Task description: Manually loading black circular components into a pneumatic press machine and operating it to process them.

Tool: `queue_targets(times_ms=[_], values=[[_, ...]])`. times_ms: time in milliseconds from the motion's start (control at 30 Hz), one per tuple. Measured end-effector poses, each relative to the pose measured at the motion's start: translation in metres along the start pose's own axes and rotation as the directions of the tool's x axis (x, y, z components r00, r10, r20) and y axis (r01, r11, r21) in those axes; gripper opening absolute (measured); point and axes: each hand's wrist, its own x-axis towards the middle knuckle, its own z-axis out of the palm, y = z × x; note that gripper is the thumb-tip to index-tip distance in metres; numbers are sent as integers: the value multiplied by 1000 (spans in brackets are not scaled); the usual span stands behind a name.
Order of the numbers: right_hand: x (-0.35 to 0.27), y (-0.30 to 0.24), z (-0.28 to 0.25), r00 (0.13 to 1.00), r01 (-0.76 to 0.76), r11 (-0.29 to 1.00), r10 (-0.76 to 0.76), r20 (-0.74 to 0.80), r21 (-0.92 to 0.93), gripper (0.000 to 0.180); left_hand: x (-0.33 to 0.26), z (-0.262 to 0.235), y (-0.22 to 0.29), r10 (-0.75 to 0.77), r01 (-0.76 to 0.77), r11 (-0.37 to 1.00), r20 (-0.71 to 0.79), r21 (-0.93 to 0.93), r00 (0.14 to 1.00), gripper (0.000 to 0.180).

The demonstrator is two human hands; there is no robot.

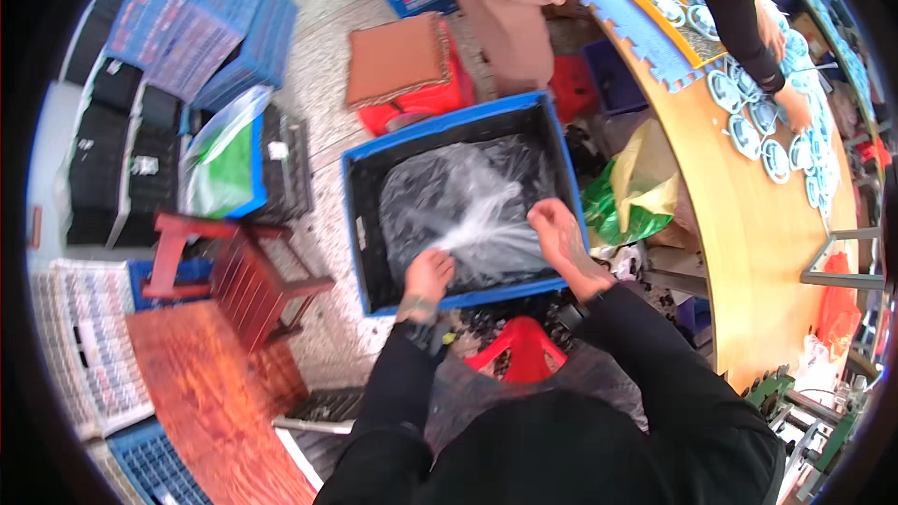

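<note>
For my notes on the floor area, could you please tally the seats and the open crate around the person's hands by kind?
Red plastic stool: 1
Dark red wooden stool: 1
Cushioned red stool: 1
Blue-rimmed crate with clear plastic bag: 1
Total: 4

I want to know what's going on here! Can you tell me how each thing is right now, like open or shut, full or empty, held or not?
Blue crate: open on top, lined with plastic.
Clear plastic bag: crumpled, gathered up inside the crate.
Left hand: gripping the bag's bunched edge.
Right hand: closed on the bag's edge.
Red stool: upright, under the crate's near side.
Green-and-yellow bag: slumped beside the table.
</note>
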Motion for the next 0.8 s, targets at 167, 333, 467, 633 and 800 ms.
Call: queue_targets(times_ms=[167, 333, 467, 633, 800], values=[[-165, -107, -17, 602, 684, 719, -650, 463, 120, 41, -24, 88, -17, -63, 49, 997, -259, -61, 964, 19], [-268, -119, -11, 786, 553, 828, -482, 386, -92, 57, -71, 112, -22, 17, -47, 996, -384, -70, 923, 20], [-285, -107, -18, 892, 227, 969, -166, 419, -99, 59, -104, 134, -28, 60, -97, 992, -372, -83, 926, 18], [-315, -82, -10, 807, -526, 708, 242, 538, 471, 45, -127, 128, -6, 10, -97, 960, -314, -262, 949, 13], [-335, -82, -2, 737, -278, 860, -95, 670, 428, 21, -147, 136, 29, 23, -164, 906, -342, -389, 939, 9]])
